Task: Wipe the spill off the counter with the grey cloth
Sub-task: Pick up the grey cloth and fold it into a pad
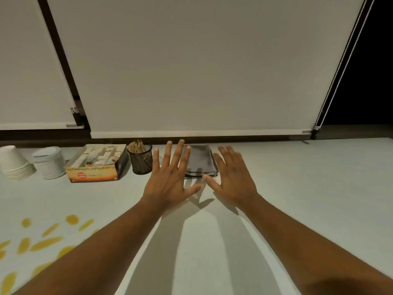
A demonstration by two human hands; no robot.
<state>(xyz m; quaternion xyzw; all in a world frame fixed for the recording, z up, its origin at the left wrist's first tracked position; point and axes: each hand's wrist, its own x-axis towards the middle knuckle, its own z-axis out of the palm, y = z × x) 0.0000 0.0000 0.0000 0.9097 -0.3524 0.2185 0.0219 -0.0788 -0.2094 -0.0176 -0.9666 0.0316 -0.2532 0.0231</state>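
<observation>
Both hands are held flat and spread above the worktop (297,188), the left hand (170,179) and right hand (234,179) with grip open and nothing held. The folded grey cloth (200,160) is seen just beyond and between them, partly covered by the left fingers. A mesh pot (141,159) and carton (95,165) stand left of the left hand, and the yellow spill (45,241) lies near-left of it, well apart.
</observation>
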